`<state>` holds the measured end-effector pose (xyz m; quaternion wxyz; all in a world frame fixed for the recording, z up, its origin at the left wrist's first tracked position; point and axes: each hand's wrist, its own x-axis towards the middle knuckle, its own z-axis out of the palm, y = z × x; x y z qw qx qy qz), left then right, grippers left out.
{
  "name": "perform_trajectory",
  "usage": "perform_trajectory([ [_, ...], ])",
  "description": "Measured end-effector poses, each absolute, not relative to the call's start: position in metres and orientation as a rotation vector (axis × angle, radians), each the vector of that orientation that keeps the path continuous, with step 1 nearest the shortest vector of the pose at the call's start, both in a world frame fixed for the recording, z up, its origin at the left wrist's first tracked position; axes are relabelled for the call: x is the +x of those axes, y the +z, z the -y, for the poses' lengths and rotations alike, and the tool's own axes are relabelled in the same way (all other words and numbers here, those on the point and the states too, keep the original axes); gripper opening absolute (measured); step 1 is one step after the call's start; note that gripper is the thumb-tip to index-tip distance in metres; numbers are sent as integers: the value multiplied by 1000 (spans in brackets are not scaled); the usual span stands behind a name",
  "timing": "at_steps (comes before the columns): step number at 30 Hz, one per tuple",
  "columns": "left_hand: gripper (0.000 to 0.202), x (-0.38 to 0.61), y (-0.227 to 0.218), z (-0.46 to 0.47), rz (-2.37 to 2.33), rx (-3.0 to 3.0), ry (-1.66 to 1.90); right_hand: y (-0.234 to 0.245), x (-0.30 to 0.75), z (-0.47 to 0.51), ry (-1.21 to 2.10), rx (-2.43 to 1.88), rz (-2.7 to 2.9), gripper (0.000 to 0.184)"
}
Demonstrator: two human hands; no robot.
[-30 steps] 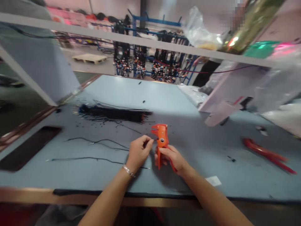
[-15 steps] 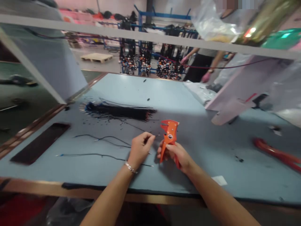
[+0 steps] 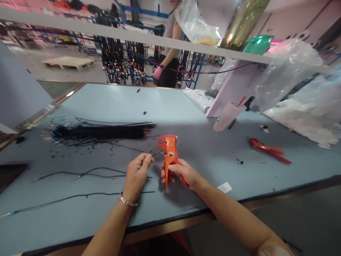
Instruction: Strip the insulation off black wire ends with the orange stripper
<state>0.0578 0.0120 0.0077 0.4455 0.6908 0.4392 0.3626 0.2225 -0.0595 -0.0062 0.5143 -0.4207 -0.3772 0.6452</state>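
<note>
My right hand (image 3: 183,172) grips an orange wire stripper (image 3: 172,145) by its handles, its jaws pointing left and held above the table. Close by on the left, my left hand (image 3: 137,170) pinches a thin black wire (image 3: 154,154) between thumb and fingers. The wire's bare end sticks out toward the stripper, just below the jaws and apart from them. Several loose black wires (image 3: 106,169) with blue-and-metal ends lie under and left of my left hand. Behind them rests a thick bundle of black wires (image 3: 114,131).
Red-handled pliers (image 3: 269,149) lie on the right of the blue-grey table (image 3: 202,153). A white sticker (image 3: 224,187) is near the front edge. A translucent holder (image 3: 226,117) leans by the shelf post. Beyond the table stands a person (image 3: 170,46) near racks of hanging cables.
The view has swung to the right. The wire end in my left hand now shows clearly, beside the stripper. Both hands keep their hold.
</note>
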Motion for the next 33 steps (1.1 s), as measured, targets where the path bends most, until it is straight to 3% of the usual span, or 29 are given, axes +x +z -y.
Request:
perform_trajectory([
  [12,31,56,8,-12,-1088,1709,973,-1,238,57,1385,-1010,764,27],
  [23,30,52,10,-15,-1243,1704,1149,7,241,66,1390,-1257,1205,14],
  [33,31,51,7,-17,-1154,1713,1033,3,239,65,1413,-1292,1234,13],
])
